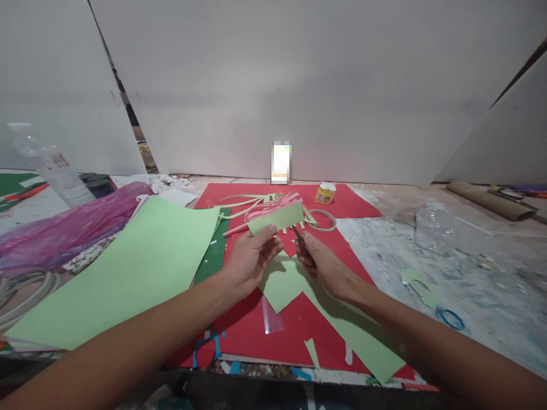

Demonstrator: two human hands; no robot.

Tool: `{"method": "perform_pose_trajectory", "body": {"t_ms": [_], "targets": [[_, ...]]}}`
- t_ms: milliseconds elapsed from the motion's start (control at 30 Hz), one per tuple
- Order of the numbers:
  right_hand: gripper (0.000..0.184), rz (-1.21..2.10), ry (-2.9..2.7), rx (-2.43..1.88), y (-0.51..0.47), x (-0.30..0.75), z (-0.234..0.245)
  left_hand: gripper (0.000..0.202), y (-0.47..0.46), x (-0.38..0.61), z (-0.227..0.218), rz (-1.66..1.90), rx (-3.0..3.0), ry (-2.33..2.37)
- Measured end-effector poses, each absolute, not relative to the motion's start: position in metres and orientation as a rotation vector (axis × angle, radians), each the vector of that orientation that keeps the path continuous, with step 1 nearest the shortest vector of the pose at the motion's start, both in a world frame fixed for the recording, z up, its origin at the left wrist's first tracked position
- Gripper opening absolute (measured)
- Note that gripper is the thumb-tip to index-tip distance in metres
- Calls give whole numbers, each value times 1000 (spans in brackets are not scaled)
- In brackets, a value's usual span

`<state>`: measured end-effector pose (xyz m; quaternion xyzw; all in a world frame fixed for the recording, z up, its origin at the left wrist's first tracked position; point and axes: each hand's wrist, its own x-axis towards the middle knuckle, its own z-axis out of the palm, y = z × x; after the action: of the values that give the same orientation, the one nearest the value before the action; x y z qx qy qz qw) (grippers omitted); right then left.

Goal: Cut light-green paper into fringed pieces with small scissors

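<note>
A piece of light green paper [280,218] is pinched between the thumb and fingers of my left hand [258,256]. My right hand [314,256] is closed around dark scissors [300,239], whose tips reach the paper's lower right edge. Small cut green bits lie just beneath that edge. Behind the held piece are pink paper strips [273,208] and thin pale green strips [239,200], partly hidden. Below my hands, a larger cut piece of green paper [284,282] rests on red sheets [239,324]. My right forearm covers part of it.
Large green sheets [141,267] lie at left beside a pink plastic bag [77,222] and a plastic bottle [51,165]. A yellow jar [326,193], a ring [334,220] and a lit phone [281,163] stand ahead. At right are another bottle [433,226] and a cardboard tube [489,200].
</note>
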<state>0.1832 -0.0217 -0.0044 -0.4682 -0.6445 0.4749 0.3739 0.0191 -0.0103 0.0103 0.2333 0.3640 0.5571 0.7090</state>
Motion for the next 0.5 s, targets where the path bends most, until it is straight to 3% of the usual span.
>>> {"method": "perform_pose_trajectory", "body": {"t_ms": [500], "targets": [[48, 1363, -1607, -1150, -23, 180, -10, 3, -18, 25, 7, 1061, 622, 811]]}}
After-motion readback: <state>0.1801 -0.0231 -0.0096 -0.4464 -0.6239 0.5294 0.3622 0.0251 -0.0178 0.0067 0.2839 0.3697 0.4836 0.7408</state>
